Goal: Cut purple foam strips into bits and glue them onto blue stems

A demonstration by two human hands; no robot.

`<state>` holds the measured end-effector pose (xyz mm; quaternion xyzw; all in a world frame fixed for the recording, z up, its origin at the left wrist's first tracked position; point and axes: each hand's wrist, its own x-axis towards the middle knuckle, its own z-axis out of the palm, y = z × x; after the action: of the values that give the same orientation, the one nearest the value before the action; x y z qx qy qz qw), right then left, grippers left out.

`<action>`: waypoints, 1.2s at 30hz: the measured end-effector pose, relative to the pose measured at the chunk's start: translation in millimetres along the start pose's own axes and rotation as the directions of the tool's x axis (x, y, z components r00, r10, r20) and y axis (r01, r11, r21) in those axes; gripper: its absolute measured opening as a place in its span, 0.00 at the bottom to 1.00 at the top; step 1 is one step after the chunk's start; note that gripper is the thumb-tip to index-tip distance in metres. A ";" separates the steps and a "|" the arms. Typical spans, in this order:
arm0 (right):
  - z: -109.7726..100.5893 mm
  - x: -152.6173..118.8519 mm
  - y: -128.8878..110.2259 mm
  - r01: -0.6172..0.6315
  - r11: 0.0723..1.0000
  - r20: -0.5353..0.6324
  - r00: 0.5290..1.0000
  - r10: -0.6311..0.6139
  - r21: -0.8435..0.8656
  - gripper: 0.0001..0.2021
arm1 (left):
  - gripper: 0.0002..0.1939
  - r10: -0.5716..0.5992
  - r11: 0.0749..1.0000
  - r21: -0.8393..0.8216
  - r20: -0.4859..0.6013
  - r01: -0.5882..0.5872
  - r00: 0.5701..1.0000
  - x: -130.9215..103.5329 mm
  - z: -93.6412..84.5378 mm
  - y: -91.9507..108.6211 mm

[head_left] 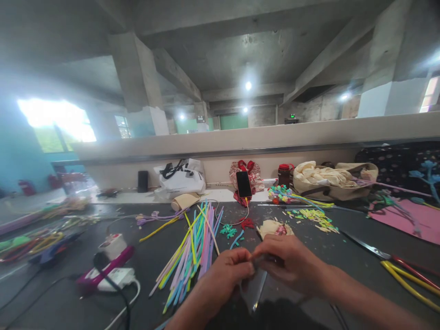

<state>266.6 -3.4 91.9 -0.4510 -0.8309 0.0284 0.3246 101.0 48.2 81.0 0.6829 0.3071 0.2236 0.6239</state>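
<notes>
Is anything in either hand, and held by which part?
Cannot be told: the left hand and right hand meet at the fingertips, but whatever may be between them is hidden or blurred.

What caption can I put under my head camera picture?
Left hand and right hand meet above a dark table, beside colourful sticks.

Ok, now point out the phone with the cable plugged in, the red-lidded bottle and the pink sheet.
Phone (244, 184): head view, middle of its dark screen.
Red-lidded bottle (283, 177): head view, dark body below the lid.
Pink sheet (424, 223): head view, bare surface.
</notes>
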 end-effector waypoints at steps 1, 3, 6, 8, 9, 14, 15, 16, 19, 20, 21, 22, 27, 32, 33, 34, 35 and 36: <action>-2.0 0.5 -0.1 0.029 1.000 0.020 0.999 -0.029 0.007 0.08 | 0.04 -0.007 1.000 0.002 0.009 0.007 1.000 -0.9 -0.6 0.0; -4.8 1.2 -0.7 0.069 0.998 0.050 0.996 -0.069 -0.006 0.09 | 0.04 -0.012 1.000 0.013 0.023 0.011 1.000 -2.4 -2.0 -0.5; -5.4 1.5 -2.0 0.074 0.996 0.062 0.996 -0.071 -0.049 0.09 | 0.06 -0.004 1.000 -0.023 0.037 0.005 0.999 -3.2 -3.1 -1.6; -4.5 1.6 -2.4 0.066 0.994 0.055 0.997 -0.061 -0.088 0.09 | 0.08 -0.006 0.997 -0.082 0.044 0.009 0.999 -2.5 -2.9 -2.5; -3.9 1.7 -2.2 0.064 0.992 0.051 0.997 -0.059 -0.106 0.10 | 0.09 -0.007 0.993 -0.118 0.038 0.012 0.999 -1.8 -2.5 -3.1; -2.3 3.7 -1.0 0.068 0.983 0.007 0.998 -0.068 -0.171 0.10 | 0.11 0.004 0.986 -0.165 -0.097 -0.020 0.995 1.7 -0.1 -6.1; -2.5 4.4 -1.1 0.068 0.983 -0.007 0.998 -0.070 -0.172 0.10 | 0.11 0.008 0.990 -0.139 -0.125 -0.026 0.992 1.6 0.1 -5.9; -2.7 5.1 -1.5 0.069 0.984 -0.019 0.997 -0.073 -0.165 0.09 | 0.11 0.015 0.994 -0.105 -0.146 -0.030 0.989 1.1 0.1 -5.3; -4.1 7.4 -3.6 0.054 0.989 -0.037 0.998 -0.059 -0.136 0.09 | 0.12 0.043 0.999 -0.014 -0.182 -0.046 0.982 -2.5 -0.1 -1.4; -4.7 8.1 -4.4 0.046 0.990 -0.039 0.998 -0.052 -0.136 0.08 | 0.12 0.055 0.998 0.011 -0.191 -0.054 0.980 -4.3 0.2 0.2; -5.1 8.9 -5.1 0.037 0.989 -0.042 0.998 -0.043 -0.141 0.08 | 0.13 0.067 0.998 0.035 -0.200 -0.061 0.977 -6.1 0.7 1.8; -5.5 9.6 -5.7 0.033 0.989 -0.044 0.998 -0.039 -0.146 0.09 | 0.13 0.080 0.996 0.060 -0.215 -0.068 0.973 -7.8 1.6 3.2; -4.1 11.2 -5.8 0.036 0.986 -0.035 0.998 -0.042 -0.161 0.11 | 0.13 0.184 0.969 0.213 -0.304 -0.121 0.935 -12.3 7.5 5.5; 0.0 11.8 -4.4 -0.001 0.994 -0.098 0.995 -0.009 -0.109 0.11 | 0.12 0.181 0.983 0.098 -0.306 -0.158 0.935 -7.8 7.9 -0.1; -0.4 12.4 -4.4 -0.013 0.998 -0.102 0.995 0.006 -0.065 0.10 | 0.12 0.166 0.986 0.066 -0.292 -0.154 0.942 -7.0 7.1 -0.9; -1.3 13.2 -4.7 -0.024 1.000 -0.096 0.995 0.023 -0.013 0.09 | 0.12 0.149 0.989 0.048 -0.281 -0.141 0.948 -6.5 6.1 -1.3; -2.6 14.0 -5.0 -0.044 0.998 -0.086 0.995 0.048 0.043 0.08 | 0.12 0.131 0.991 0.045 -0.273 -0.123 0.953 -6.3 4.9 -1.3; -4.0 14.8 -5.5 -0.078 0.992 -0.077 0.993 0.086 0.101 0.08 | 0.12 0.115 0.993 0.055 -0.269 -0.104 0.956 -6.3 3.6 -0.9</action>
<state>259.2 3.7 104.5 -0.4691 -0.7955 0.0642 0.3782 98.9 41.2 80.2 0.6741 0.3558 0.3430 0.5489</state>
